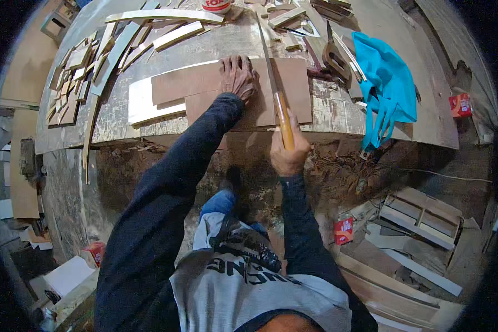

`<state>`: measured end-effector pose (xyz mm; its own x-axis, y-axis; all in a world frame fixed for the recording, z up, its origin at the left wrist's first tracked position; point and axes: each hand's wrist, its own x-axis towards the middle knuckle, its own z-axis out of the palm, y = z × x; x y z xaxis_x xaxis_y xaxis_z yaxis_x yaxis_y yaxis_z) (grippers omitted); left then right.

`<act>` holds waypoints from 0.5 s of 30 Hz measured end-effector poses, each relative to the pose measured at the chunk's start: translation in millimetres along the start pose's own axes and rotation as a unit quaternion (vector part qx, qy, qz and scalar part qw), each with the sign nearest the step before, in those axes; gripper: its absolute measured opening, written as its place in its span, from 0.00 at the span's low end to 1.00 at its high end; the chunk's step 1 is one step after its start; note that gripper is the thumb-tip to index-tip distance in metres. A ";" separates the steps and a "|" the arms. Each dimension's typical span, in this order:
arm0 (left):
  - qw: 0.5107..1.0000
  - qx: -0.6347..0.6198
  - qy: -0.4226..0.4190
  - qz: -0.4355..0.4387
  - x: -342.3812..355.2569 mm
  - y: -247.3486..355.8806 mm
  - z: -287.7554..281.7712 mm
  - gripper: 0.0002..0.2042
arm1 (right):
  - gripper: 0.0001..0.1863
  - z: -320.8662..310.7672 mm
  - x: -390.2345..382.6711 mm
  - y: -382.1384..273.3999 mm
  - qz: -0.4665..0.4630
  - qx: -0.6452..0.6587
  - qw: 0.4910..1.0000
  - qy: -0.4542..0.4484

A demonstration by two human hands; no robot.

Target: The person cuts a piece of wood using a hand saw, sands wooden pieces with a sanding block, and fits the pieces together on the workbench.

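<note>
My left hand point(238, 77) lies on a brown plywood panel point(292, 83), its fingers spread and pressing down near the far edge. A lighter, white-faced board point(140, 102) shows from under the panel on the left. My right hand point(289, 154) is wrapped round the yellowish wooden handle of a handsaw point(283, 113) at the near edge of the worktable. The saw's long, narrow blade points away from me across the panel, to the right of my left hand. Whether its teeth are in the wood I cannot tell.
Small wood offcuts point(74, 77) are heaped at the table's left. Long strips point(166, 15) and a white tub point(216, 5) lie along the far side. On the right are a turquoise bag point(390, 77) and a wooden-handled tool point(335, 58). A wooden frame point(420, 216) rests on the floor.
</note>
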<state>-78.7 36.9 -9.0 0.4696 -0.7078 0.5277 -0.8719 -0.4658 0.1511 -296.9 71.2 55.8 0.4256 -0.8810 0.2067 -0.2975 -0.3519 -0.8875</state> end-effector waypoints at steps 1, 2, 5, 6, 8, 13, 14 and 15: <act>1.000 0.008 -0.003 0.008 0.0 -1.8 1.3 0.27 | 0.15 -1.6 -7.4 -3.5 -0.097 0.009 0.993 0.061; 1.000 0.013 -0.009 0.000 -9.1 -7.9 -0.6 0.27 | 0.19 -14.1 -38.2 -2.1 -0.043 -0.046 0.998 0.025; 0.995 0.083 -0.042 0.022 -5.7 -15.5 -4.6 0.32 | 0.23 -56.3 -113.5 -19.0 0.016 -0.025 1.000 -0.006; 0.995 0.082 -0.044 0.022 -8.9 -15.8 -2.4 0.32 | 0.23 -62.5 -121.0 -25.1 0.025 -0.041 0.999 -0.017; 0.995 0.092 -0.005 0.027 -6.5 -14.4 4.1 0.36 | 0.23 -40.9 -80.4 -23.0 -0.017 -0.062 0.998 -0.003; 0.995 0.096 0.010 0.032 -7.7 -18.7 11.6 0.36 | 0.22 -23.5 -50.9 -1.8 -0.071 -0.049 0.996 0.035; 0.995 0.099 0.011 0.027 -6.0 -21.3 9.9 0.36 | 0.21 -36.3 -79.3 -7.9 -0.083 -0.024 0.995 0.052; 0.995 0.094 -0.013 0.029 -4.4 -21.4 3.4 0.35 | 0.21 -58.9 -107.3 -16.3 0.008 -0.024 0.999 -0.019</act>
<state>-61.7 48.1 -17.4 0.4243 -0.7490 0.5088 -0.8578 -0.5125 -0.0392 -388.1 152.8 72.3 0.4526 -0.8743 0.1751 -0.3447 -0.3527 -0.8699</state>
